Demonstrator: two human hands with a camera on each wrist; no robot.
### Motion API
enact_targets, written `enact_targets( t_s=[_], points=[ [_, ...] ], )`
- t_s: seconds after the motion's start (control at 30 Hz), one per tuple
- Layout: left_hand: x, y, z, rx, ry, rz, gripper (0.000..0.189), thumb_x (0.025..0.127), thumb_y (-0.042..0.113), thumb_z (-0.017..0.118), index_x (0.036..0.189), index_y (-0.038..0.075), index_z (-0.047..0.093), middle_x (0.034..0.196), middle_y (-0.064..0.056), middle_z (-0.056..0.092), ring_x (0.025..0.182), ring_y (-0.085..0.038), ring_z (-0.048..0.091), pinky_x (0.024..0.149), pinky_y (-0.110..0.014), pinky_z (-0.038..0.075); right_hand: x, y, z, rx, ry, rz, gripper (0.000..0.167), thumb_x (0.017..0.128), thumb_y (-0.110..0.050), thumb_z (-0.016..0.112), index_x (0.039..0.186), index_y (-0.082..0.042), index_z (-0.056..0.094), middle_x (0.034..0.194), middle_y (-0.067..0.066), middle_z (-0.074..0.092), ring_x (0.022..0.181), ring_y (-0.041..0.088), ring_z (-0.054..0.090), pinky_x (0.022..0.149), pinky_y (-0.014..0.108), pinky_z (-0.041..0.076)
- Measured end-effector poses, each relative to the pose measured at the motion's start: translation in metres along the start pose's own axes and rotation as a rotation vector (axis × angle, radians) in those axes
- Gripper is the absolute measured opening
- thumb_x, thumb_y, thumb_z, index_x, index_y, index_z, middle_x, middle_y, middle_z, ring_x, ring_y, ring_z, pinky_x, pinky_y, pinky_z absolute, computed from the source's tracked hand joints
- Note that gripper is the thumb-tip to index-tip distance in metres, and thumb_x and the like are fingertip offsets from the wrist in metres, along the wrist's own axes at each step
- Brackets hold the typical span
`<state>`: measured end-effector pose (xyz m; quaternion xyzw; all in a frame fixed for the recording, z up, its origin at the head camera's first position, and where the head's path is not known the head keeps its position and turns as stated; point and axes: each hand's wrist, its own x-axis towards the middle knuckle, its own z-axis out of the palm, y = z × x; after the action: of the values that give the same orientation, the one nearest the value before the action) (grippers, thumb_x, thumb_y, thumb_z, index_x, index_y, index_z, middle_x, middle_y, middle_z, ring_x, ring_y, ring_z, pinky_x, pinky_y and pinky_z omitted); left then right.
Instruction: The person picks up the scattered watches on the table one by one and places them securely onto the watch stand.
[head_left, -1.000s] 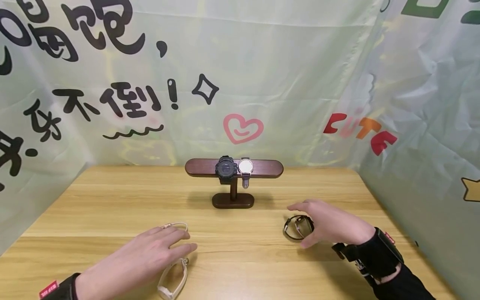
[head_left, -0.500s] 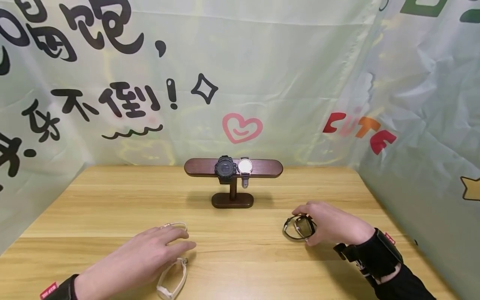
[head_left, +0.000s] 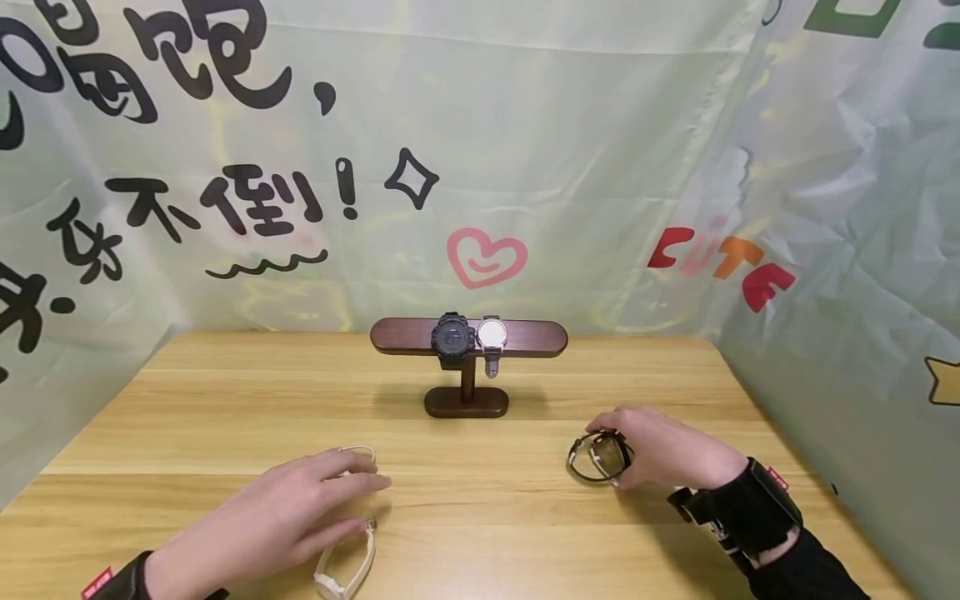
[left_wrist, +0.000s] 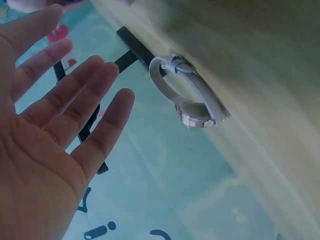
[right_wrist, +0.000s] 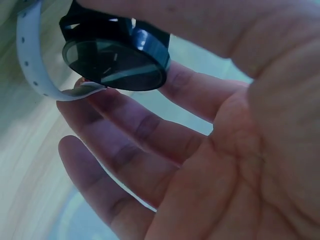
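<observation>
In the head view, my right hand (head_left: 663, 447) pinches a black watch (head_left: 617, 454) at its case, between thumb and fingers, low at the right of the table. The right wrist view shows its round dark dial (right_wrist: 115, 65) and, next to it, a white strap (right_wrist: 31, 55) with holes. My left hand (head_left: 281, 508) hovers with fingers extended and holds nothing. A white-strapped watch (head_left: 347, 575) stands on its side just below that hand; a second light strap (head_left: 363, 451) shows partly behind the fingers. From the left wrist, one pale watch (left_wrist: 192, 100) appears beyond the fingertips.
At the back centre of the wooden table (head_left: 480, 533) stands a dark wooden T-shaped watch stand (head_left: 405, 335). It carries a black watch (head_left: 452, 337) and a watch with a light dial (head_left: 492, 335). Printed cloth (head_left: 585, 167) hangs behind and at both sides.
The right thumb and fingers have drawn together onto the black watch, which has barely moved. On the left hand, the thumb has spread lower, away from the fingers.
</observation>
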<state>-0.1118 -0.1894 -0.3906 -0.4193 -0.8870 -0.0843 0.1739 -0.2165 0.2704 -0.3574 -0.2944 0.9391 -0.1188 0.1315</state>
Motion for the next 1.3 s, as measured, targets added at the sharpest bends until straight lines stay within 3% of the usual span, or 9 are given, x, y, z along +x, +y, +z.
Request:
enact_targets(
  t_s=[0.17, 0.63, 1.07, 1.3],
  points=[
    [-0.002, -0.001, 0.0, -0.011, 0.022, -0.012, 0.039, 0.099, 0.036, 0.079, 0.136, 0.027, 0.07, 0.13, 0.01, 0.068, 0.112, -0.008, 0.071, 0.087, -0.033, 0.066, 0.0, 0.0, -0.001, 0.042, -0.019, 0.022, 0.066, 0.075, -0.01, 0.097, 0.135, -0.007, 0.07, 0.125, 0.003, 0.072, 0.114, 0.025, 0.069, 0.094, 0.041, 0.061],
    [-0.001, -0.001, 0.0, -0.022, 0.032, -0.016, 0.041, 0.097, 0.032, 0.082, 0.136, 0.026, 0.07, 0.13, 0.011, 0.068, 0.108, -0.006, 0.07, 0.085, -0.03, 0.065, 0.003, 0.001, -0.001, 0.031, 0.038, -0.054, 0.05, 0.081, -0.015, 0.094, 0.127, -0.008, 0.074, 0.112, -0.005, 0.074, 0.103, 0.013, 0.069, 0.088, 0.035, 0.061],
    [-0.001, -0.002, -0.002, -0.023, 0.021, -0.026, 0.042, 0.095, 0.032, 0.083, 0.135, 0.027, 0.071, 0.13, 0.011, 0.068, 0.108, -0.006, 0.071, 0.085, -0.03, 0.065, 0.001, -0.006, -0.004, -0.016, 0.117, -0.082, 0.049, 0.083, -0.021, 0.093, 0.127, -0.009, 0.075, 0.108, -0.003, 0.071, 0.093, 0.006, 0.063, 0.078, 0.028, 0.057],
    [0.0, -0.001, -0.002, -0.023, 0.035, -0.015, 0.042, 0.095, 0.031, 0.084, 0.135, 0.026, 0.071, 0.128, 0.011, 0.068, 0.106, -0.005, 0.07, 0.083, -0.028, 0.065, 0.002, -0.014, -0.006, -0.037, 0.147, -0.102, 0.049, 0.083, -0.024, 0.093, 0.127, -0.011, 0.076, 0.109, -0.001, 0.071, 0.091, 0.009, 0.061, 0.075, 0.027, 0.054]
  ],
)
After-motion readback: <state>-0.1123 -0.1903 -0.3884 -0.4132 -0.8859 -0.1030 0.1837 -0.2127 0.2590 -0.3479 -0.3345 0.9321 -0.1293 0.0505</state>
